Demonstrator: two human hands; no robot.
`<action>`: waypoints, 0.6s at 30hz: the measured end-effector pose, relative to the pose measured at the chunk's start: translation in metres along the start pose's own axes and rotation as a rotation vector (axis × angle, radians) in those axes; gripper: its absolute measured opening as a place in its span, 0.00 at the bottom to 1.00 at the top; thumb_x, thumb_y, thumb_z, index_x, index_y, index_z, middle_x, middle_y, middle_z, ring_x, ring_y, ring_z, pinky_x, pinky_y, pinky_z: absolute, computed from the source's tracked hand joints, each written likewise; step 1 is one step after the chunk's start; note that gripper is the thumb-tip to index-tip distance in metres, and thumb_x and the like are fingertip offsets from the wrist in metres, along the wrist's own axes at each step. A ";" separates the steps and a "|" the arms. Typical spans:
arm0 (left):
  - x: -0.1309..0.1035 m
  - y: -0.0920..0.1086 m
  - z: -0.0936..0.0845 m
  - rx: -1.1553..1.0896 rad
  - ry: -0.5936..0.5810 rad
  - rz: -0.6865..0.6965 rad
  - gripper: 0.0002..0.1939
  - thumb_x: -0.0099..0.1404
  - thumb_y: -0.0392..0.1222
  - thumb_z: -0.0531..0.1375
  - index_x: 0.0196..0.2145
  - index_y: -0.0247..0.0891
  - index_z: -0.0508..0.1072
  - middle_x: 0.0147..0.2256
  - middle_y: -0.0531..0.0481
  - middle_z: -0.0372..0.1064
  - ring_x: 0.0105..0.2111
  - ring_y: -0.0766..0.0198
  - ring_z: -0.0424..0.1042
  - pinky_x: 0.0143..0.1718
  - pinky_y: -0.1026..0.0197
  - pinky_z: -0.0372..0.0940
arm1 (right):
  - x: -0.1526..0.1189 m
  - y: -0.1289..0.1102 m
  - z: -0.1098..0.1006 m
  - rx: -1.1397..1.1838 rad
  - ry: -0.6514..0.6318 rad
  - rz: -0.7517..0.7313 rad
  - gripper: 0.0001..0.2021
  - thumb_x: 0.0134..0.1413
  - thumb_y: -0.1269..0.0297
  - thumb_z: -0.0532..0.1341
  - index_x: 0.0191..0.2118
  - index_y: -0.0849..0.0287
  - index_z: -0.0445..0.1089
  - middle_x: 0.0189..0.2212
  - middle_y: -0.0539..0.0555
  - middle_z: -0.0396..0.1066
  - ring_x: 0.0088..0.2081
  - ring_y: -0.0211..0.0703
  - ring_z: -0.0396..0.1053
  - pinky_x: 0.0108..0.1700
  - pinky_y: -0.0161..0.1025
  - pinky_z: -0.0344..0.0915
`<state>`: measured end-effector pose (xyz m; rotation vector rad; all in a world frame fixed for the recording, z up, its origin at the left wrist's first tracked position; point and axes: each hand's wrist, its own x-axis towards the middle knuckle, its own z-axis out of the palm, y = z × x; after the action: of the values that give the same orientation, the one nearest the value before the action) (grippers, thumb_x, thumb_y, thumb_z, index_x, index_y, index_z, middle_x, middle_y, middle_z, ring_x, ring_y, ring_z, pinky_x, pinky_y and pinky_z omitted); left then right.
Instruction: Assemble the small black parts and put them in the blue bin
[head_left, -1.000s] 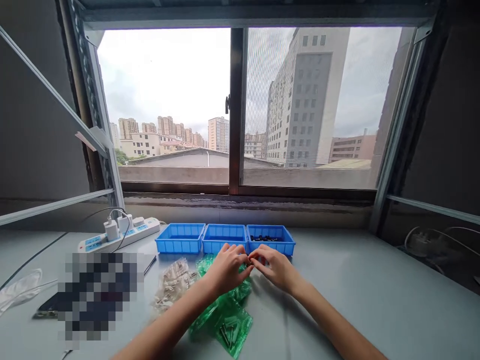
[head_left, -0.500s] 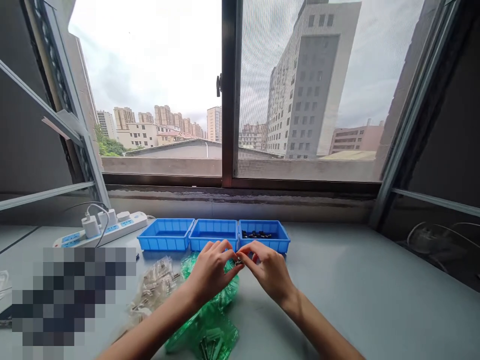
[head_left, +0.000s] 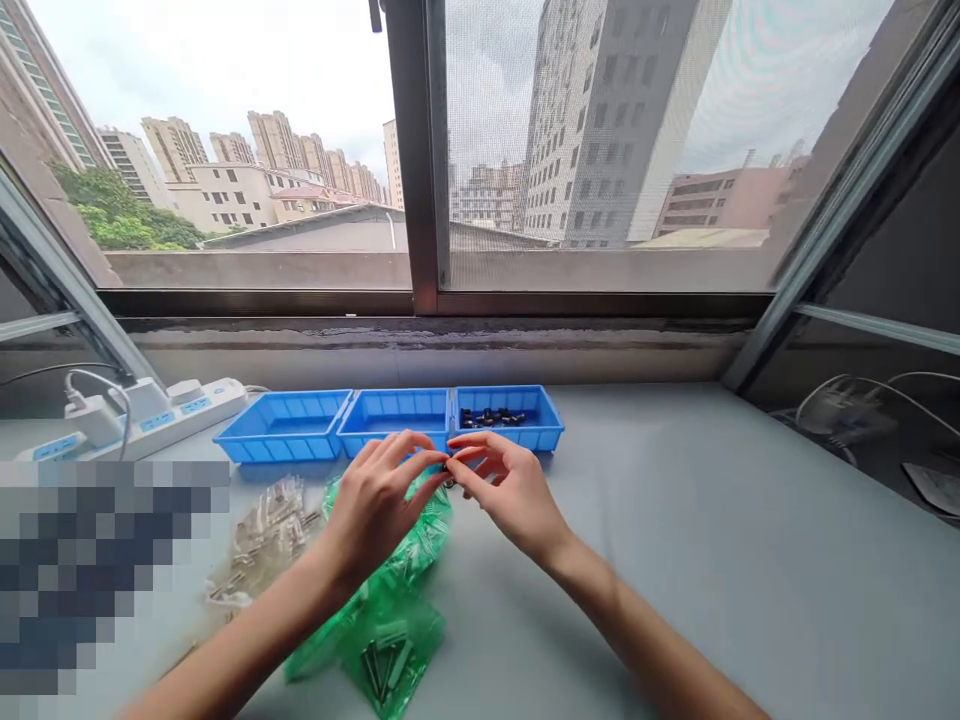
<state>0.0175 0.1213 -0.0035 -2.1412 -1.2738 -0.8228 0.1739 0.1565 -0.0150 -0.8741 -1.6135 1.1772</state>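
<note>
My left hand (head_left: 379, 500) and my right hand (head_left: 512, 490) meet just in front of the blue bins, fingertips pinched together. Between them is a small dark metal part (head_left: 448, 470), mostly covered by the fingers, so its kind does not show. Both hands grip it. Under and beside my left hand lies a green plastic bag (head_left: 390, 610) with metal pins or screws inside. Left of it is a clear plastic bag (head_left: 274, 530) of metal pieces. Behind my right hand, the right-hand blue bin (head_left: 551, 425) holds several small black parts (head_left: 491, 417).
Two more blue bins, the left one (head_left: 281, 445) and the middle one (head_left: 394, 400), adjoin it in a row. A white power strip (head_left: 225, 400) with plugs sits at the left. The window (head_left: 420, 300) rises behind the grey table (head_left: 712, 540). A blurred-out patch covers the lower left.
The camera view has tilted down and shifted, so the window and bins appear higher and further left. Both hands still hold the small part, their fingers slightly rearranged.
</note>
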 end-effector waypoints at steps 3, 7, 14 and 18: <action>-0.001 -0.002 0.002 0.002 -0.053 -0.005 0.11 0.67 0.44 0.51 0.34 0.40 0.71 0.34 0.52 0.69 0.32 0.66 0.68 0.34 0.63 0.62 | 0.000 0.004 0.000 0.081 -0.046 0.084 0.16 0.43 0.58 0.63 0.39 0.58 0.69 0.30 0.52 0.73 0.22 0.34 0.66 0.21 0.31 0.60; -0.002 -0.005 0.002 0.007 -0.115 -0.020 0.10 0.66 0.42 0.52 0.32 0.40 0.71 0.35 0.51 0.68 0.33 0.65 0.68 0.36 0.62 0.62 | -0.001 0.005 0.000 0.079 -0.081 0.119 0.17 0.41 0.57 0.64 0.39 0.59 0.69 0.31 0.52 0.73 0.21 0.33 0.64 0.18 0.30 0.58; -0.001 -0.006 -0.005 -0.010 -0.013 0.117 0.08 0.67 0.38 0.51 0.39 0.41 0.70 0.37 0.51 0.68 0.32 0.66 0.68 0.35 0.63 0.62 | 0.002 0.007 0.002 0.126 -0.083 0.160 0.22 0.36 0.52 0.66 0.39 0.59 0.69 0.30 0.53 0.73 0.19 0.30 0.59 0.16 0.29 0.51; -0.001 -0.009 -0.009 0.011 -0.007 0.236 0.09 0.67 0.35 0.49 0.38 0.40 0.69 0.37 0.50 0.68 0.32 0.66 0.68 0.32 0.64 0.60 | 0.004 0.014 0.002 0.153 -0.117 0.202 0.25 0.34 0.49 0.68 0.39 0.59 0.68 0.31 0.53 0.73 0.19 0.29 0.58 0.17 0.29 0.49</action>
<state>0.0071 0.1189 0.0031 -2.2329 -1.0015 -0.7076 0.1707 0.1637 -0.0277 -0.8984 -1.5304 1.4963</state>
